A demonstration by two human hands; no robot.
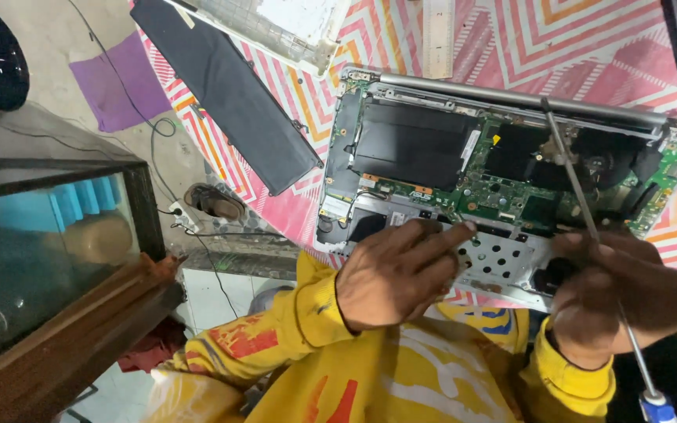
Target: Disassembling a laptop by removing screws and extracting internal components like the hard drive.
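An opened laptop [432,149] lies bottom-up on a pink zigzag cloth, its green circuit board [503,192] and black parts exposed. My left hand [397,270] rests on the laptop's near edge with its forefinger stretched out onto the perforated metal plate [499,258]. My right hand [620,290] grips a long thin screwdriver [573,176] by its shaft. The shaft runs up across the board to the hinge bar, and its blue and white handle [656,407] sticks out below my hand. Both arms wear yellow sleeves.
A long black battery pack [229,90] lies on the cloth to the left of the laptop. The removed pale bottom cover [291,27] and a metal ruler [438,35] lie beyond. A glass-fronted wooden cabinet [56,258] stands at the left.
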